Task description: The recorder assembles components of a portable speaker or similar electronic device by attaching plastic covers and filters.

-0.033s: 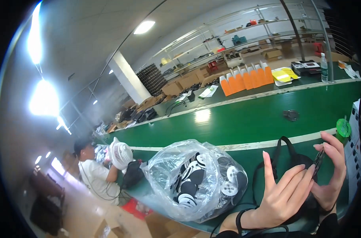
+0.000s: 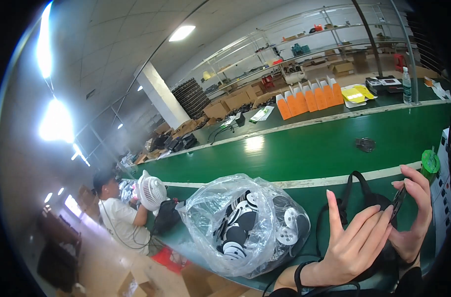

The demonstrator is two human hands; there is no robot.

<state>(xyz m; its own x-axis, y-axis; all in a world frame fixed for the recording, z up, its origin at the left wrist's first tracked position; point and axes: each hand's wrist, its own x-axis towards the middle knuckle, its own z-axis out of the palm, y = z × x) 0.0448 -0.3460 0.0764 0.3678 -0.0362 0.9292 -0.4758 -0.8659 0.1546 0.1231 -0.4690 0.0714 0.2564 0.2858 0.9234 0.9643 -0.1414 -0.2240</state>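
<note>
Between my two hands is a thin dark flat piece [image 2: 398,202], seen nearly edge-on, so its face is hidden. My right hand [image 2: 414,225] pinches it between curved thumb and fingers. The fingertips of my left hand [image 2: 351,250] press against its near side, while the left index finger or thumb points up, apart from it. Under and behind the hands lies a black bag [image 2: 371,199] with a strap, on the green bench. Left of my hands stands an open clear plastic bag [image 2: 198,230] with several round black and white discs [image 2: 286,235] inside.
A green cup [image 2: 430,161] and a white box [image 2: 442,190] stand at the right. Beyond runs a green conveyor belt [image 2: 304,153] with a small round metal piece [image 2: 365,144] on it. Orange cartons [image 2: 297,103] and a bottle [image 2: 406,88] stand behind. A seated person [image 2: 119,213] works beside a white fan [image 2: 151,193].
</note>
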